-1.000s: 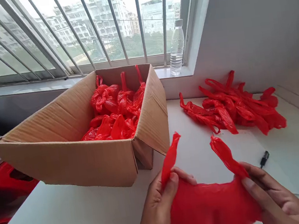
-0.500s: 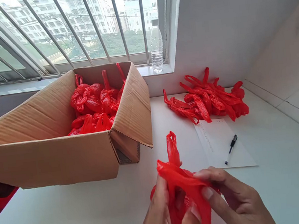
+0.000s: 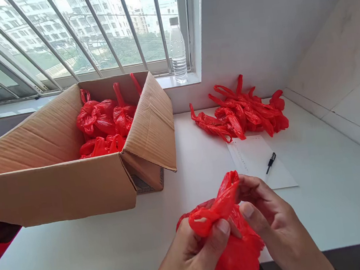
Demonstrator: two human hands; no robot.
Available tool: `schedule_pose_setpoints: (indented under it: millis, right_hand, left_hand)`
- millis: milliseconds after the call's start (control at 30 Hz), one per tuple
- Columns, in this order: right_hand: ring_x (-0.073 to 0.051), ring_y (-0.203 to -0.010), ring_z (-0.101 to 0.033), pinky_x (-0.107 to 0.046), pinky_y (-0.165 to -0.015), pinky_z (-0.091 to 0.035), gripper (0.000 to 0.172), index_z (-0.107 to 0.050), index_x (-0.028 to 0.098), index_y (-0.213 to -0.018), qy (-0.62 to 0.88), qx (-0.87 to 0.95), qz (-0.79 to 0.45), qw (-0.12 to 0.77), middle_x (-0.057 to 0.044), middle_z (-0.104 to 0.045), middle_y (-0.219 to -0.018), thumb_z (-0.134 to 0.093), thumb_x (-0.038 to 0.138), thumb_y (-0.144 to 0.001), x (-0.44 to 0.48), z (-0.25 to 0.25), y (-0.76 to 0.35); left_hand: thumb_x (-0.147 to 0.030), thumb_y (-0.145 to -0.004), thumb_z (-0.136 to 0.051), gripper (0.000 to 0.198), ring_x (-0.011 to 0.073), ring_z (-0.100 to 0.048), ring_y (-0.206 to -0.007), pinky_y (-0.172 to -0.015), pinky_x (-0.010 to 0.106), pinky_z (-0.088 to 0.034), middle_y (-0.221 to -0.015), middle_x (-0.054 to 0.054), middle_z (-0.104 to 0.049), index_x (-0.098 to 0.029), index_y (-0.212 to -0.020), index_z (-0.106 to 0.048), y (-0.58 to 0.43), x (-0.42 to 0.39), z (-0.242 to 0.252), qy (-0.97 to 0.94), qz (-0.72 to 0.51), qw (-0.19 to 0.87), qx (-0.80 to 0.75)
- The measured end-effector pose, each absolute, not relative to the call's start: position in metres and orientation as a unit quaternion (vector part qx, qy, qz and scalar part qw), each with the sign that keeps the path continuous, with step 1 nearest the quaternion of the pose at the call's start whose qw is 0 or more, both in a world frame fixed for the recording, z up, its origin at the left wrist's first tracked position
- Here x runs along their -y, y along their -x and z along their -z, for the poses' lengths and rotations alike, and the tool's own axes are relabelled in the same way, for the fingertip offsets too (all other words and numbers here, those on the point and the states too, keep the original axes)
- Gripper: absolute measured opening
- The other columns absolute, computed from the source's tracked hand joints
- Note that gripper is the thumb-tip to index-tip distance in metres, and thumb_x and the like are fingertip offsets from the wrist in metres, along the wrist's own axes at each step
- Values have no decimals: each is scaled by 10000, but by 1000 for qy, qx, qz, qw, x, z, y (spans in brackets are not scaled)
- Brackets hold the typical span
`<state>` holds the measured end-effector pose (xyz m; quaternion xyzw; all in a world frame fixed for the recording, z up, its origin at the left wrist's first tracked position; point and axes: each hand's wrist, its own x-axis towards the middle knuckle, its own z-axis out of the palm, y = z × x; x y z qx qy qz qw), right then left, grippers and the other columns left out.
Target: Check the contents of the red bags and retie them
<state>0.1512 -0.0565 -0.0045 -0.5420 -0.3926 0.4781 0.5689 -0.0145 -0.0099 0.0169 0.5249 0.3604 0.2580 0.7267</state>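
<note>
A red plastic bag (image 3: pixel 236 250) hangs from my left hand (image 3: pixel 197 251), whose thumb and fingers pinch its bunched neck. One handle loop of the bag sticks up to the right, and a smaller loop lies by my left thumb. My right hand (image 3: pixel 272 220) is at the bag's right side, thumb and fingers apart, with its fingertips against or just behind the upright loop. Where exactly those fingertips touch is partly hidden by the plastic. Both hands are over the near edge of the white table (image 3: pixel 83 256).
An open cardboard box (image 3: pixel 72 192) with several knotted red bags (image 3: pixel 99 116) stands at left. A pile of red plastic bags (image 3: pixel 246 111) lies by the wall, over a paper sheet (image 3: pixel 251 157) with a pen (image 3: pixel 271 162). On the sill stands a water bottle (image 3: pixel 178 52).
My left hand now pinches the bag's gathered neck, and the bag hangs lower. My right thumb has parted from the plastic. The view has shifted slightly, showing the table's near edge.
</note>
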Motion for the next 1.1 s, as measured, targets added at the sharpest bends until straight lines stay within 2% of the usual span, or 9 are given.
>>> schedule_pose_setpoints:
  millis: [233,333,400,500,633,733,867,1000,1100]
  right_hand:
    - [-152,-924,-625,-181,-722,-529,141,-682,308,-927,544,376,-463,590,17,-645,-960,-653,441,-962,62,-2,-149]
    - [-185,-1078,-629,-210,-823,-555,204,-678,343,-1081,544,389,-471,575,-1,-658,-1075,-662,488,-939,64,6,-147]
    - [-205,-1167,-616,-261,-951,-543,405,-613,360,-1279,537,392,-487,567,-19,-658,-1172,-688,517,-912,63,11,-147]
    - [-198,-1131,-644,-302,-1009,-529,568,-498,373,-1433,519,377,-516,568,-21,-660,-1214,-692,512,-917,58,13,-150]
    - [-145,-819,-671,-207,-726,-572,130,-697,325,-1049,501,418,-490,578,14,-681,-941,-624,410,-982,52,11,-159]
    - [-174,-841,-686,-214,-694,-585,162,-714,280,-933,517,451,-429,587,-16,-693,-917,-629,412,-968,50,12,-161]
    - [-210,-974,-717,-271,-826,-606,439,-640,304,-1303,544,390,-463,581,-42,-729,-1031,-686,499,-912,50,4,-151]
    - [-159,-667,-682,-232,-609,-581,200,-698,296,-1023,537,344,-511,576,5,-695,-800,-700,462,-913,57,-7,-143]
    - [-172,-719,-677,-258,-657,-588,51,-698,307,-901,513,409,-464,595,7,-670,-812,-706,358,-905,64,-6,-144]
  left_hand:
    - [-558,-936,-638,324,113,-473,-665,-620,209,-438,-808,-3,-580,-256,-1005,-733,17,8,-8,-506,-253,724,-394]
    - [-567,-913,-668,324,106,-460,-668,-626,195,-434,-809,-10,-595,-254,-982,-719,20,8,-3,-493,-281,706,-424]
    - [-584,-893,-684,352,102,-433,-642,-610,188,-415,-718,-24,-540,-232,-888,-707,18,7,-9,-490,-280,704,-432]
    - [-532,-910,-684,355,100,-395,-607,-580,198,-393,-676,-26,-484,-203,-778,-674,11,4,-24,-516,-263,725,-373]
    - [-508,-931,-656,348,103,-394,-600,-570,208,-384,-690,-15,-483,-203,-765,-670,10,2,-21,-533,-276,725,-337]
    - [-553,-969,-573,412,100,-356,-550,-524,213,-327,-610,-24,-428,-214,-768,-693,16,2,-9,-519,-250,722,-382]
    - [-522,-983,-565,435,98,-388,-566,-518,206,-330,-666,-12,-500,-198,-703,-642,21,2,-6,-565,-197,720,-352]
    - [-522,-1001,-543,365,100,-472,-584,-593,199,-417,-641,-29,-530,-202,-937,-707,25,0,-9,-518,-188,760,-344]
    - [-517,-1031,-480,377,129,-600,-690,-682,222,-488,-781,8,-659,-228,-1130,-700,28,-3,-8,-443,-240,807,-309]
